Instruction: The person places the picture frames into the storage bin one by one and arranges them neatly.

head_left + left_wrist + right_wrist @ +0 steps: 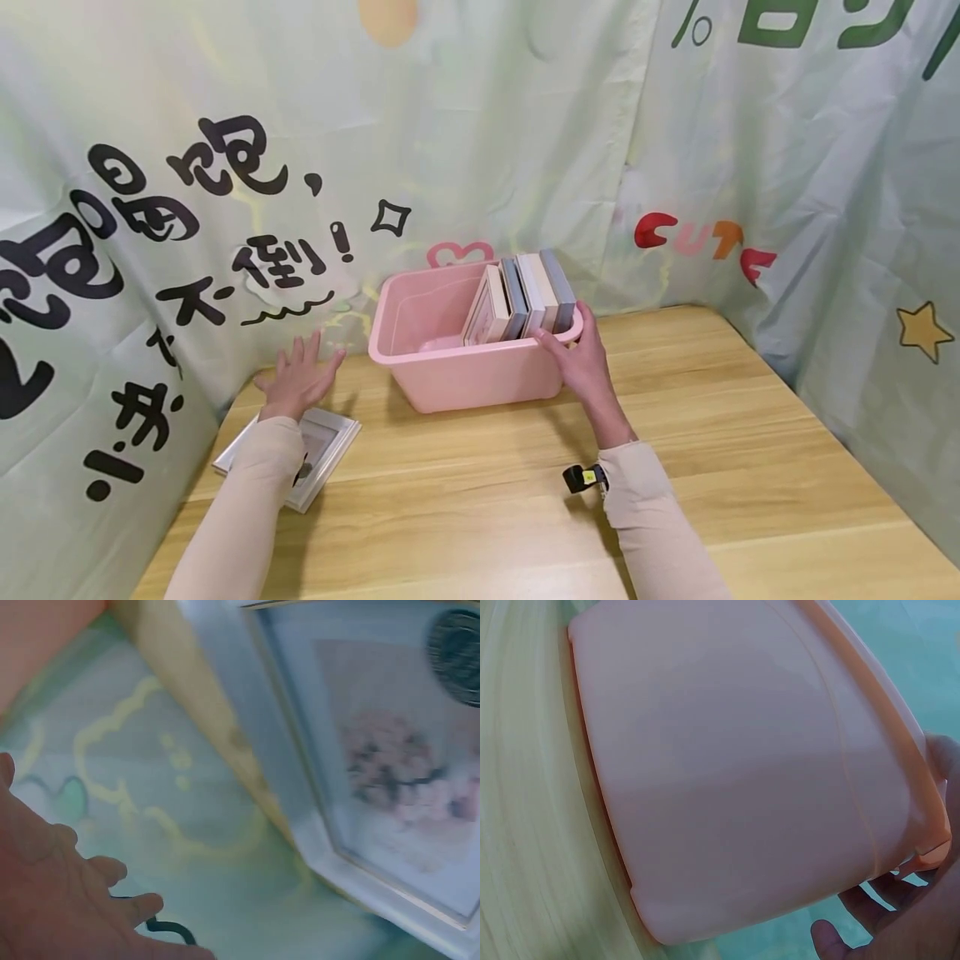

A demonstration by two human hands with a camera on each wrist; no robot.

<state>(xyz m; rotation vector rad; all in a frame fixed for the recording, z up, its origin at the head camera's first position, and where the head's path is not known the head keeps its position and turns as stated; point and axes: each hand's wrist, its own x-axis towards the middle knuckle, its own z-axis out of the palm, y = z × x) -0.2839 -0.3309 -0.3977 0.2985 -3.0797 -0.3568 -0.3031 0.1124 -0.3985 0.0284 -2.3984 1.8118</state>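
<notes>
A pink plastic bin (472, 379) stands on the table and holds several upright picture frames (521, 300), white, cream and grey-blue, grouped at its right end. My right hand (583, 354) grips the bin's right front corner, thumb at the rim. In the right wrist view, its fingers (881, 900) curl below the rim beside the pink wall (727, 787). My left hand (296, 379) is spread above a white picture frame (330, 446) lying at the left, partly hidden by the sleeve. The left wrist view shows this white frame (300, 825) with a floral picture, apart from the extended fingers (139, 907).
The wooden table (465, 517) reaches back to a printed cloth backdrop (465, 150) that also runs along both sides. A black strap device (583, 478) is on the right wrist.
</notes>
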